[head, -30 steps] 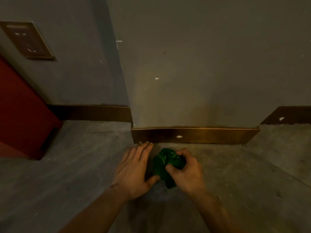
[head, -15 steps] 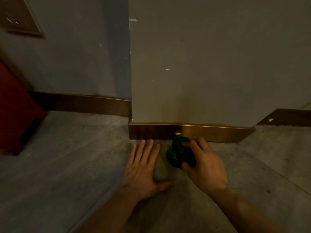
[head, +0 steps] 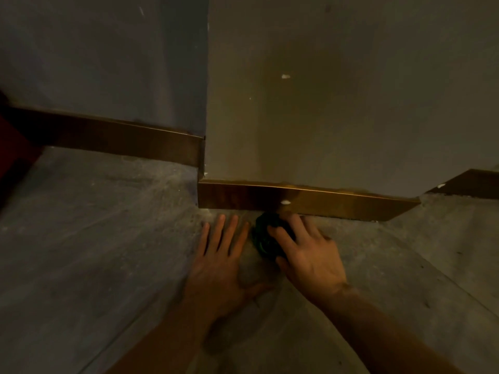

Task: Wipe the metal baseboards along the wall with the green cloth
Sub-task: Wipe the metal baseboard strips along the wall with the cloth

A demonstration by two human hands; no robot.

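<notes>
One green cloth [head: 266,236] bunched under right hand [head: 307,255] fingers [head: 280,234].

Nothing here can be read: no words, labels, brand marks or numbers on the wall [head: 351,90], the brass-coloured baseboard [head: 337,203] or the floor [head: 94,252]. The only marks are small white flecks, and they form no letters.

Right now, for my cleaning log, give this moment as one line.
right hand: holds green cloth at front baseboard | left hand: flat on floor | white spot: unwiped
</notes>
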